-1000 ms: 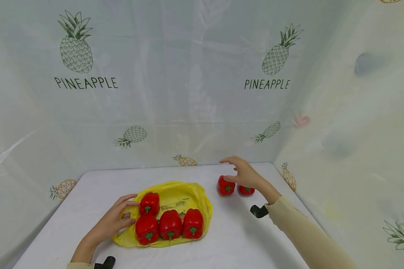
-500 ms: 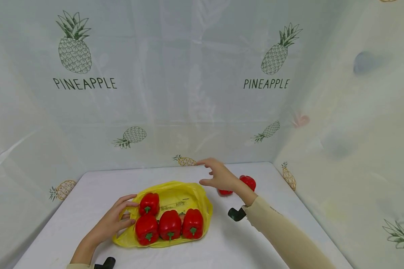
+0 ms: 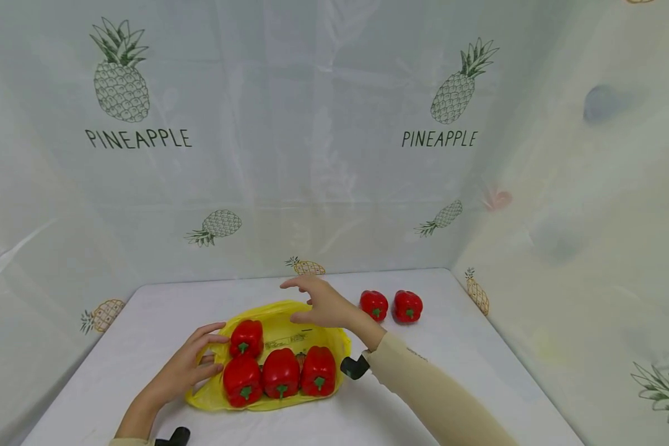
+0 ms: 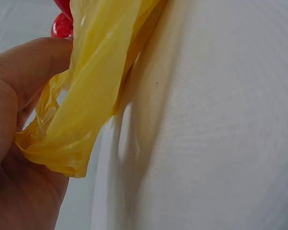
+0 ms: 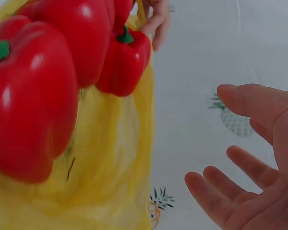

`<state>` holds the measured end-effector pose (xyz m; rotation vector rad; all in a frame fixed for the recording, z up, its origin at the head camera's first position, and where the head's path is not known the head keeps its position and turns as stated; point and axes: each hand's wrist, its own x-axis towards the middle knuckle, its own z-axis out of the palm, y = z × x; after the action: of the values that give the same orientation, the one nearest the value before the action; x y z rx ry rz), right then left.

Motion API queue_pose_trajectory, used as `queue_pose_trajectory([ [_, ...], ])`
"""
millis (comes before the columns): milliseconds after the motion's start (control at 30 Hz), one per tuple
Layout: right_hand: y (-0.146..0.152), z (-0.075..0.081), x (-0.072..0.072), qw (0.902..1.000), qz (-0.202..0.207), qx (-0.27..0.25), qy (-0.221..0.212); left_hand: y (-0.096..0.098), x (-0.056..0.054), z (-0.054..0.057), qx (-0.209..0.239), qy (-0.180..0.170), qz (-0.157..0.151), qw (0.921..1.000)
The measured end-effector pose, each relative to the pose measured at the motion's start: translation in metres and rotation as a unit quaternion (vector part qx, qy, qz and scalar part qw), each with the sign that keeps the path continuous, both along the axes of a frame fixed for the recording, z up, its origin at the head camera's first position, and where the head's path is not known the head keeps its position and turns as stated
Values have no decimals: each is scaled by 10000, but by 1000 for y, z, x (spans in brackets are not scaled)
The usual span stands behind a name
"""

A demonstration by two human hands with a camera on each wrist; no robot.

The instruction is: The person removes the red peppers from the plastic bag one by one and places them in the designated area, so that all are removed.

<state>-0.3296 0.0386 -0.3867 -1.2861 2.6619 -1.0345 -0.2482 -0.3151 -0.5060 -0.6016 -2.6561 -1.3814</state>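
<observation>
In the head view, several red bell peppers with green stems, one a pepper (image 3: 281, 373) near the middle, sit in the spread yellow plastic bag (image 3: 279, 328). My left hand (image 3: 181, 365) holds the bag's left edge, its index finger close to the nearest pepper (image 3: 247, 337). Yellow film (image 4: 96, 91) runs across that palm in the left wrist view, hiding some fingers. Above the bag's far side, my right hand (image 3: 323, 305) holds nothing, fingers and thumb spread apart. The right wrist view shows this empty hand (image 5: 259, 167) beside the bag and peppers.
Two more red peppers, a left one (image 3: 374, 305) and a right one (image 3: 407, 306), stand on the white table (image 3: 424, 371) at the back right. A pineapple-print sheet (image 3: 334, 155) hangs behind the table and along its sides.
My right hand has moved left from the two peppers at the back right to above the bag, uncovering both peppers. The left hand and the bag have stayed in place.
</observation>
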Motion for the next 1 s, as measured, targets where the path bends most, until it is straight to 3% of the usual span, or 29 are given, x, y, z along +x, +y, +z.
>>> queue_pose_trajectory([
  [467,-44,-25,0,9981,443,256,-344,-2,-1,-2,25,-8,-12,10000],
  [733,-62,-41,-1,9967,376,487,-526,-4,-2,-2,100,-73,-66,9999],
  [1000,-76,-47,1,9955,263,718,-569,-3,-1,-2,22,6,-36,10000],
])
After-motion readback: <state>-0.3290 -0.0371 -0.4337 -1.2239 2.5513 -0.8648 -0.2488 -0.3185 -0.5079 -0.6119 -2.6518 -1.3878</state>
